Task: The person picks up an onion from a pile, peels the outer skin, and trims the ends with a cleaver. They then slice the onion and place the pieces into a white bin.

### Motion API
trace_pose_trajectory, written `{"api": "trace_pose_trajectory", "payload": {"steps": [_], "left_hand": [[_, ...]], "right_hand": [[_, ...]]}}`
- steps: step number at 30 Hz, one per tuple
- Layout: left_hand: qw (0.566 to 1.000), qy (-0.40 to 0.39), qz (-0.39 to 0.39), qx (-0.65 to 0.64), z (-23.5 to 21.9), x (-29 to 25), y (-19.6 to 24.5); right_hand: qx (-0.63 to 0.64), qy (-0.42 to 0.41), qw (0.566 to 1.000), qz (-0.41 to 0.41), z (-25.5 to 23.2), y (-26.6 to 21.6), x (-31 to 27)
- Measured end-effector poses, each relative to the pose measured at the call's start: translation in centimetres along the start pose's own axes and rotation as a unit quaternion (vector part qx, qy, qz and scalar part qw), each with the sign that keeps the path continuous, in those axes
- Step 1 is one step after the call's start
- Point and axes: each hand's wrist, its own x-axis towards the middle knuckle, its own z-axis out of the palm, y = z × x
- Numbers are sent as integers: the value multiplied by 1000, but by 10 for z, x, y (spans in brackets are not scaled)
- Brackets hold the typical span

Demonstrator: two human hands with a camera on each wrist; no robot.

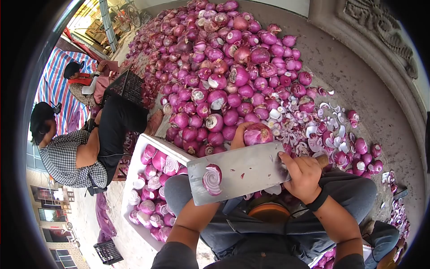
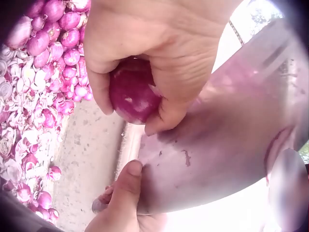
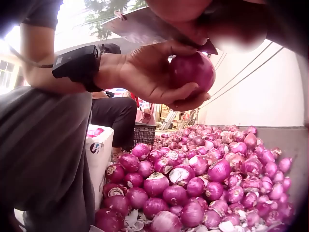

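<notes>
My left hand (image 2: 154,38) grips a whole red onion (image 2: 135,92), fingers and thumb curled round its sides. In the head view that onion shows just beyond the top edge of a broad cleaver (image 1: 244,168), whose blade hides much of the left hand. My right hand (image 1: 304,177) holds the cleaver by its wooden handle, with the thumb on the blade near the handle. The blade lies flat to the head view, pointing left. A cut onion piece with pale rings (image 1: 212,180) clings near its far end, along with small purple skin scraps.
A large heap of red onions (image 1: 215,58) spreads ahead, with trimmed ends and peelings (image 1: 313,130) to its right. A white foam box (image 1: 134,179) of trimmed onions stands by my left knee. Two people sit at the left beside a black crate (image 1: 125,87).
</notes>
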Motion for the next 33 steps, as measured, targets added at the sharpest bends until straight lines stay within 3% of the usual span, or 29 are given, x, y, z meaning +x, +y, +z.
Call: {"api": "trace_pose_trajectory", "payload": {"steps": [11,14,20,26,28,31,33], "left_hand": [[998,-30,39,26,3,-4,13],[998,-41,37,-35,1,-4,10],[993,-72,84,37,-2,-3,14],[981,-114,114,-105,-11,5,-15],[981,-111,64,-145,-12,4,-16],[980,-130,97,-118,-14,4,-12],[986,-115,80,-89,-14,2,-7]], "right_hand": [[-35,-27,999,-7,-2,4,-3],[-30,-36,999,5,-3,5,-3],[-26,-28,999,0,-1,8,-7],[-28,-30,999,33,1,21,-6],[-22,-31,999,33,3,25,-8],[-21,-37,998,39,4,32,-11],[-26,-42,998,45,5,37,-14]]}}
